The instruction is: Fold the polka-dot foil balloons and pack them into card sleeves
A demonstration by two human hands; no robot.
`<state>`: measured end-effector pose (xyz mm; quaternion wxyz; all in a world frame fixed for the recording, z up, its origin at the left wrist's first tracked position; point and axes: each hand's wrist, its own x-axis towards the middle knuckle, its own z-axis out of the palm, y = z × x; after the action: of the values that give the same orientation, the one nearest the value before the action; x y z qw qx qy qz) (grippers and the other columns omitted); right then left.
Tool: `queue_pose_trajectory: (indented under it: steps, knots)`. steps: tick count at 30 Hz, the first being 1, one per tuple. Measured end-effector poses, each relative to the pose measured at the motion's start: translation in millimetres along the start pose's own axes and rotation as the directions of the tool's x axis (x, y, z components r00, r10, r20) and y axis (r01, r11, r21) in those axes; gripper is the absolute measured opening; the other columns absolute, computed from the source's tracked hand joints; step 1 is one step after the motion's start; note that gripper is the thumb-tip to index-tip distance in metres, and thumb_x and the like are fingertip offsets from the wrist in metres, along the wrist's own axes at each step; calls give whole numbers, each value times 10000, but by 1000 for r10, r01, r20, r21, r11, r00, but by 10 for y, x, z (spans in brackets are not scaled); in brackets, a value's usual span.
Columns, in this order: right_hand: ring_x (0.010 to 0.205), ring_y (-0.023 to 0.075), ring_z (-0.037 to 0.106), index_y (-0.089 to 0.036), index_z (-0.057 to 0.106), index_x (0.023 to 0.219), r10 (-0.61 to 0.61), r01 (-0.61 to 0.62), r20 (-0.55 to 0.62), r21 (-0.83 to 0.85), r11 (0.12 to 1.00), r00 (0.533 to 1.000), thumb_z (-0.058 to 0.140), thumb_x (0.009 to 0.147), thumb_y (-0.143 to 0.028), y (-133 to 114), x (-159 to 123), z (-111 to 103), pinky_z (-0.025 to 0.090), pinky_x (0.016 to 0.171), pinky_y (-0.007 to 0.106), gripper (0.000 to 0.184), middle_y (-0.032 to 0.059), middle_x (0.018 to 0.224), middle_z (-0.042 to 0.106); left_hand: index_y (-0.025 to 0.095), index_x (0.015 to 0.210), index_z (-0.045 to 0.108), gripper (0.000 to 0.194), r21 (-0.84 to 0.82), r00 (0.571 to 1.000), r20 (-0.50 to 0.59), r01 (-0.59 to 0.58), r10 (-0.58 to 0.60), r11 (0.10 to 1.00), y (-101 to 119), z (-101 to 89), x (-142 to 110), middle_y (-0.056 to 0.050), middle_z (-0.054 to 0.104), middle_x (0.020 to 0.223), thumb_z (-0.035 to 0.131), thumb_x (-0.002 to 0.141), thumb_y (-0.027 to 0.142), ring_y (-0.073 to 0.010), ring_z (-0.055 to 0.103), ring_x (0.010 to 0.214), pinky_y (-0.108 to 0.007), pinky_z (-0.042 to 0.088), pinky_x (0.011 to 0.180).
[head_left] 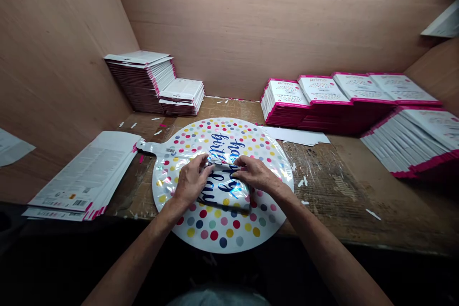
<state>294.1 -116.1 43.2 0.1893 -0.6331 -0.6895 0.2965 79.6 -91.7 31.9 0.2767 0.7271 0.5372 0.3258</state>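
Note:
A round white foil balloon [222, 143] with coloured dots and blue "happy birthday" lettering lies flat on the worn wooden table [340, 191]. On top of it lies a folded foil balloon [225, 186], a narrow shiny packet. My left hand [190, 179] pinches the packet's upper left edge with closed fingers. My right hand [256, 172] presses and grips its upper right edge, fingers curled onto the foil. The two hands nearly meet at the packet's top.
Stacks of pink-edged white packaging cards [315, 98] line the right side, with another stack [412, 138] further right. Tall card stacks [150, 79] stand at the back left. A fanned pile of printed sheets [86, 177] lies at the left. Wooden walls enclose the table.

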Motion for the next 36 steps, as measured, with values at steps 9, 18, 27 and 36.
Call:
queue_pose_trajectory:
  steps: [9,18,27,36]
  knots:
    - [1002,186,601,-198,683,1036,-50,63,45,-376,925,998,556,941,-303,-152,-49,-65,443,822,269,191,88,1110,634,96,1458,426,685,463,819,390,-570,421,679,20,340,-579,-196,383,1532,383,953,557,-364,253,1462,-588,201,1178]
    - [855,153,617,-165,630,952,-74,120,173,-275,954,982,608,909,-235,-331,-11,-93,433,698,222,85,37,914,678,122,1441,409,670,32,1000,-3,27,-27,999,0,26,-530,-178,447,1496,394,937,563,-283,450,1365,-426,425,1077]
    - [795,167,592,-193,591,975,-123,133,79,-128,983,989,609,897,-356,-461,-129,237,376,665,250,181,33,891,664,155,1058,668,422,-277,989,3,141,-146,950,171,-18,-289,-51,734,832,574,835,501,-191,693,775,-274,530,700]
    - [604,135,462,-213,436,658,-161,161,-6,94,982,987,479,913,-492,-61,-22,306,330,561,260,380,-19,642,512,67,1150,615,470,663,911,-372,396,-180,635,-752,-1245,-271,-234,663,1165,459,905,435,-366,611,1122,-446,485,904]
